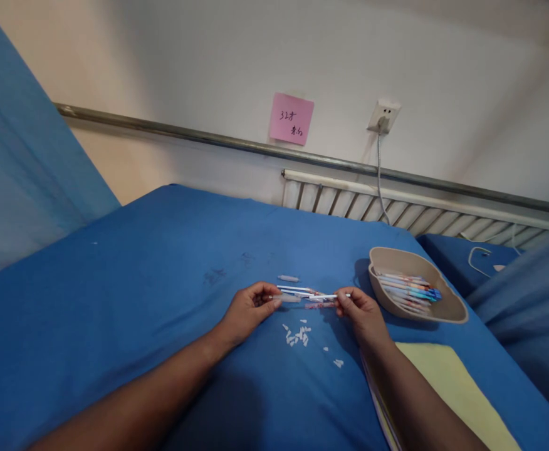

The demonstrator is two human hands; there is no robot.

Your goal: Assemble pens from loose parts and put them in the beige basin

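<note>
My left hand (pixel 249 307) pinches a clear pen cap (pixel 287 299) over the blue cloth. My right hand (pixel 360 311) pinches a thin white pen refill (pixel 324 297) whose tip points toward that cap. Between the hands lie a few more pen parts (pixel 298 290) and a pinkish barrel (pixel 319 305). Another clear cap (pixel 288 278) lies just beyond. A scatter of small white bits (pixel 298 335) sits on the cloth just in front of my hands.
A beige oval tray (pixel 453 310) with several coloured pens (pixel 410 289) stands at the right. A yellow sheet (pixel 453 388) lies under my right forearm. Behind are a radiator (pixel 397 210), a wall socket with cable (pixel 383 117) and a pink note (pixel 291 118).
</note>
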